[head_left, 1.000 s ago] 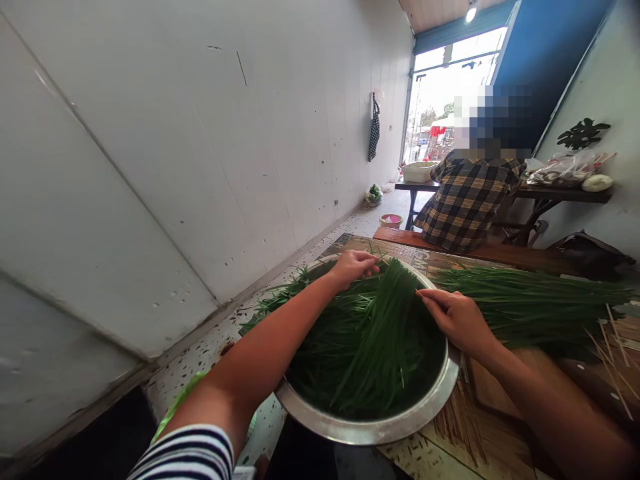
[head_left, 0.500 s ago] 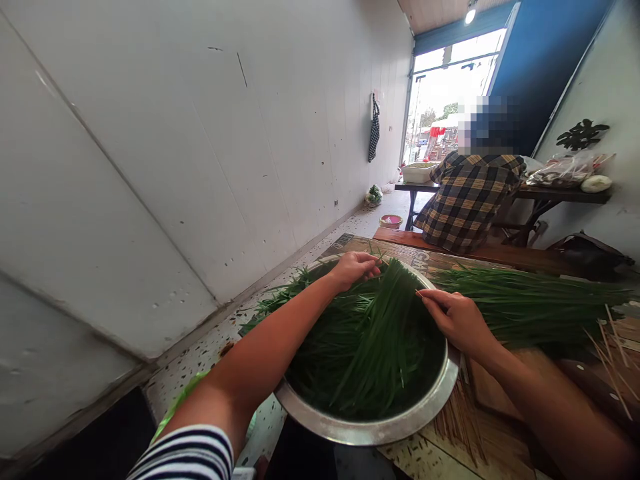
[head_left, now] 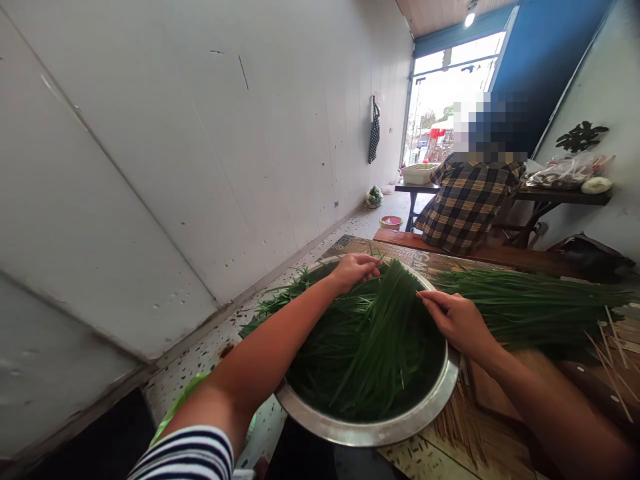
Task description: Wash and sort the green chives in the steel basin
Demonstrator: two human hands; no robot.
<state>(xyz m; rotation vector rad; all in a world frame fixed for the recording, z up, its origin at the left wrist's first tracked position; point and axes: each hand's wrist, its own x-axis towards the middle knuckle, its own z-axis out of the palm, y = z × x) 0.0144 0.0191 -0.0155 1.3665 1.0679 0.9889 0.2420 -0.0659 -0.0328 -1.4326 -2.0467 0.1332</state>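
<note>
My left hand (head_left: 356, 271) pinches one end of a thin bamboo skewer (head_left: 419, 293) above the far side of a large metal basin (head_left: 367, 435). At the right, my right hand (head_left: 456, 321) pinches the skewer's other end between thumb and fingers. A row of long green chives (head_left: 393, 313) hangs from the skewer between my hands, their lower ends trailing into the basin. More loose chives (head_left: 280, 300) fill the basin and stick out over its left rim. The middle of the skewer is hidden by the leaves.
A heap of chives (head_left: 545, 300) lies on the table to the right. Bare skewers (head_left: 457, 420) lie beside the basin, near a wooden board (head_left: 493, 387); several more (head_left: 613, 373) are at the far right. A person in a plaid shirt (head_left: 470, 200) sits ahead on a bench (head_left: 400, 237).
Almost nothing differs. Both hands keep the skewer in the same place over the basin, and the person ahead shifts the head slightly.
</note>
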